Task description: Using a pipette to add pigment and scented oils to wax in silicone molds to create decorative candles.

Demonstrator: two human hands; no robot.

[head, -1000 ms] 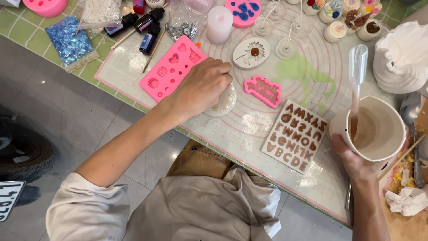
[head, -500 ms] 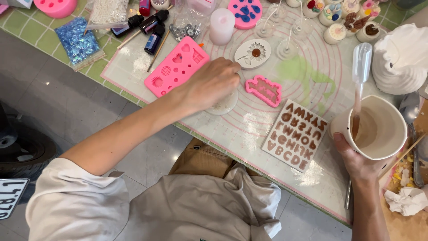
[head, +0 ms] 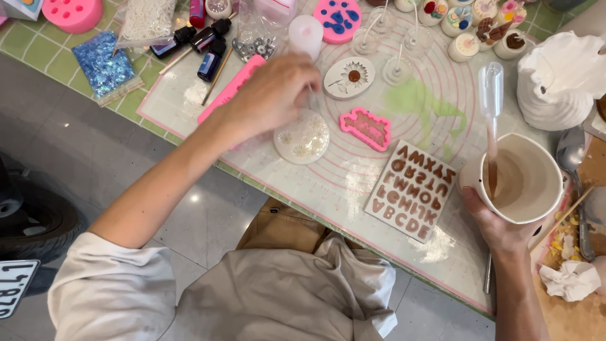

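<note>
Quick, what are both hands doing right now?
Left hand: curled above the round white mould; whether it grips anything cannot be told.
Right hand: closed around the white cup.

A round clear mould with pale flower shapes lies flat on the mat just left of the frame's centre, while a white cup with beige liquid stands upright at the right edge, a clear pipette leaning inside it.
</note>
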